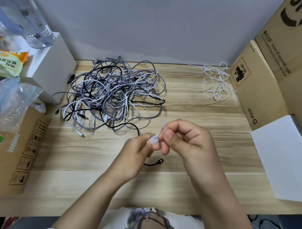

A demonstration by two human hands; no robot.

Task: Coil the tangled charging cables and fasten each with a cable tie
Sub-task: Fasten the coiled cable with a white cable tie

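Left hand (136, 148) and right hand (185, 139) fingers both pinching white cable tie (155, 138) above tabletop (191, 106); tangled cables (111, 89) behind

Home or small-office desk used as makeshift packing and sorting spot, not workshop or lab. Light wooden tabletop (191, 106) pushed against plain grey wall (151, 23). Courier-printed cardboard boxes (271, 68) stacked at right edge, another cardboard carton (20, 151) with handling symbols at left. Snack packet (7, 63), clear water bottle (27, 16) and crumpled plastic bags (11, 100) crowd left side on white box (53, 63). Household clutter, no tools, no fixed equipment. Loose cords (267, 225) trail on floor at lower right.
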